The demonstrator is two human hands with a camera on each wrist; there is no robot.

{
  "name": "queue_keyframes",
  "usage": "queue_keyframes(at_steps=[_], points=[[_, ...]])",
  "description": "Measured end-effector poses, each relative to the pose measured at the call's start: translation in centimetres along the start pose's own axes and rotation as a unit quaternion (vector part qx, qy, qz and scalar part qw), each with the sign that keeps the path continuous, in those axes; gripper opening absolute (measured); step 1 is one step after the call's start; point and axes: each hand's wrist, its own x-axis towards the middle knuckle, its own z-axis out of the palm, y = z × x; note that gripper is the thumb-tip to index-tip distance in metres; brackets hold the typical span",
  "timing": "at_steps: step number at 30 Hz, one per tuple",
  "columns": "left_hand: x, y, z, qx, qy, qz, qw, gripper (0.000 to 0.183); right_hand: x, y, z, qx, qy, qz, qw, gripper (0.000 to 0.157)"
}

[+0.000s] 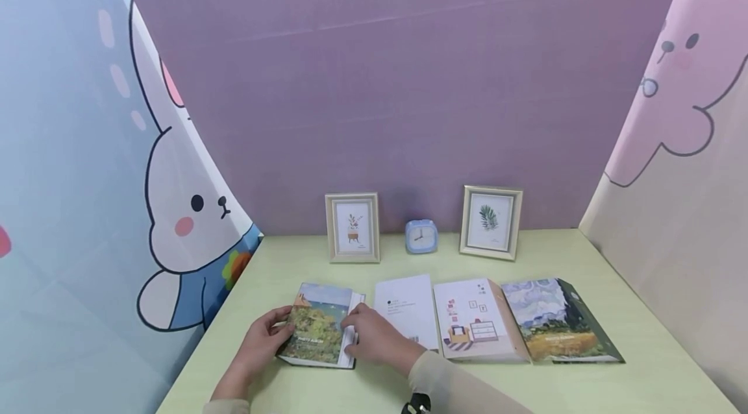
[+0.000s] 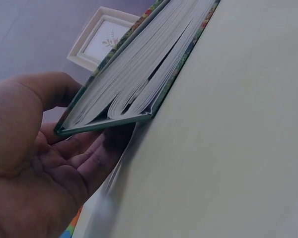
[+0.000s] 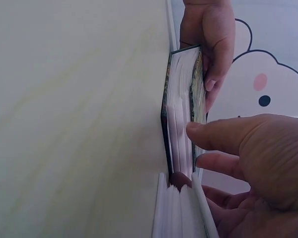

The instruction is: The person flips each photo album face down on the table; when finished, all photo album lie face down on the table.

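A photo album (image 1: 318,326) with a painted seaside garden cover lies at the left of a row of albums. My left hand (image 1: 257,342) holds its left side, the thumb by the front cover and the fingers behind the green spine edge (image 2: 107,126) in the left wrist view. On the opposite side, my right hand (image 1: 380,339) grips the album's right edge, its thumb against the white page edges (image 3: 179,124) in the right wrist view. Close to the right hand lies a white album (image 1: 403,307), back cover up, its lower part partly behind that hand.
Further right lie an album with a furniture drawing (image 1: 473,316) and one with a painted wheat field (image 1: 549,316). Along the back of the pale green table (image 1: 619,278) stand two picture frames (image 1: 330,226) and a blue alarm clock (image 1: 421,236). Fabric walls surround the table.
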Motion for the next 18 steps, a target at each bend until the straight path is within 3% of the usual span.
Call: queue_keyframes(at_steps=[13, 18], points=[[0.03, 0.19, 0.00, -0.017, 0.014, 0.002, 0.9997, 0.049, -0.04, -0.07, -0.12, 0.031, -0.003, 0.006, 0.999, 0.038], [-0.18, 0.57, -0.19, -0.043, 0.013, 0.011, 0.9989, 0.051, 0.06, -0.04, -0.08, 0.031, 0.014, -0.002, 0.999, 0.032]])
